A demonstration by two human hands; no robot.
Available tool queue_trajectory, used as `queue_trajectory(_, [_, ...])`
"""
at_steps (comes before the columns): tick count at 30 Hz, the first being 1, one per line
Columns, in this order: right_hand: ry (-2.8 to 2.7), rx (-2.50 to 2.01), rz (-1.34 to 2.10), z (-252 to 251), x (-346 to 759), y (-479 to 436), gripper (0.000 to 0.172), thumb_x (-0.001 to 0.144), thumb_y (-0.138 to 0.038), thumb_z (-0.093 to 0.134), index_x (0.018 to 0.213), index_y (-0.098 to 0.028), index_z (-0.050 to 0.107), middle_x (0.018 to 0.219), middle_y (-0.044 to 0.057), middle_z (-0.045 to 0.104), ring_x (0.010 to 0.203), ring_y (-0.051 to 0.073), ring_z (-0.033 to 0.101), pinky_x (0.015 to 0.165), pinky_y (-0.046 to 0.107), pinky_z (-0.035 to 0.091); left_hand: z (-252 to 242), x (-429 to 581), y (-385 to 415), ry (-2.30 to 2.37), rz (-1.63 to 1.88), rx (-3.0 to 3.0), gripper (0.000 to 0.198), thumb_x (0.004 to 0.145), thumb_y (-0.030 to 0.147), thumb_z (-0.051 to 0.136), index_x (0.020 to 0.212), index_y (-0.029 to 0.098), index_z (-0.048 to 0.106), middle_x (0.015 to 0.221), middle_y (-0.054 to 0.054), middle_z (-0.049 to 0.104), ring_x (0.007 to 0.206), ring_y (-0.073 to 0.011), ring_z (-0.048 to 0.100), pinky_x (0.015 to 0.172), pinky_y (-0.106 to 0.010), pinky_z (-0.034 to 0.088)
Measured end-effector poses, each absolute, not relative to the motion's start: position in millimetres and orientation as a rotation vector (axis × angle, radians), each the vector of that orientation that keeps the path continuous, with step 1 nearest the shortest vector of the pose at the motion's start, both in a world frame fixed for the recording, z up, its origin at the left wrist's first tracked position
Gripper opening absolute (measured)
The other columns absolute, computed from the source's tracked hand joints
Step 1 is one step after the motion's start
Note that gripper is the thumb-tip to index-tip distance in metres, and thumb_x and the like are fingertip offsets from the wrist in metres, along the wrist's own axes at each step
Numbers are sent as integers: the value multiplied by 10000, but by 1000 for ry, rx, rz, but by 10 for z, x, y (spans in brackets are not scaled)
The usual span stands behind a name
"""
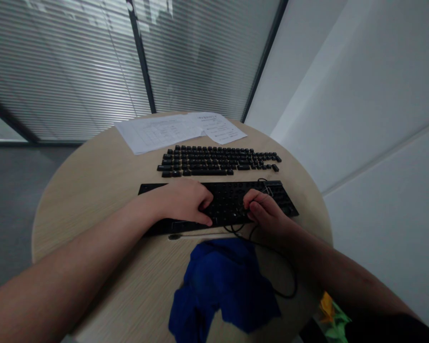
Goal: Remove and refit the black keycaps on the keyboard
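Note:
A black keyboard (229,190) with its keycaps off lies across the round table. My left hand (186,197) rests on its left half, with thumb and index finger apart and nothing visible between them. Over the right half, my right hand (266,212) is closed in a pinch. From its fingers juts a thin wire tool (269,190) that looks like a keycap puller; its grip is hidden. Behind the keyboard, loose black keycaps (207,159) are laid out in rows.
A crumpled blue cloth (225,286) lies in front of the keyboard, beside a black cable (296,281). A slim brush (173,237) lies along the keyboard's front edge. Printed papers (160,131) are at the table's (78,190) far side. A white wall stands at right.

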State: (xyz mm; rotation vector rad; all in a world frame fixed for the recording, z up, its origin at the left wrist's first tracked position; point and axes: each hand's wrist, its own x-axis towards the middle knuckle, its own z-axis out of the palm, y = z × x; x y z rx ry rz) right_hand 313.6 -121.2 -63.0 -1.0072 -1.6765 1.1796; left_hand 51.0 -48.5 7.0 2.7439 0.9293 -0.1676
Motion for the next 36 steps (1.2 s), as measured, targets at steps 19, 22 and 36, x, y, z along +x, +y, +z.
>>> queue_trajectory(19, [-1254, -878, 1325, -241, 3186, -1075, 509, 874, -726, 653, 844, -253, 467, 567, -89, 492, 362, 68, 338, 331, 172, 221, 84, 591, -596, 532, 785, 2782, 298, 1012, 309, 601, 1282, 203, 670, 1130, -67, 747, 977, -195, 729, 831, -288, 557])
queue_trajectory(22, [-1286, -845, 1326, -187, 3200, -1091, 498, 891, -723, 631, 846, -261, 451, 560, -95, 474, 358, 72, 332, 334, 174, 232, 64, 662, -679, 453, 884, 2791, 278, 1017, 284, 602, 1264, 184, 683, 1141, -73, 753, 997, -198, 735, 844, -288, 573])
queue_trajectory(36, [-1284, -889, 1446, -303, 3133, -1051, 526, 867, -752, 627, 831, -253, 466, 563, -71, 521, 423, 102, 420, 364, 192, 281, -20, 754, -715, 316, 777, 2706, 99, 967, 213, 684, 1026, 172, 753, 965, -38, 774, 856, -165, 743, 765, -246, 556])
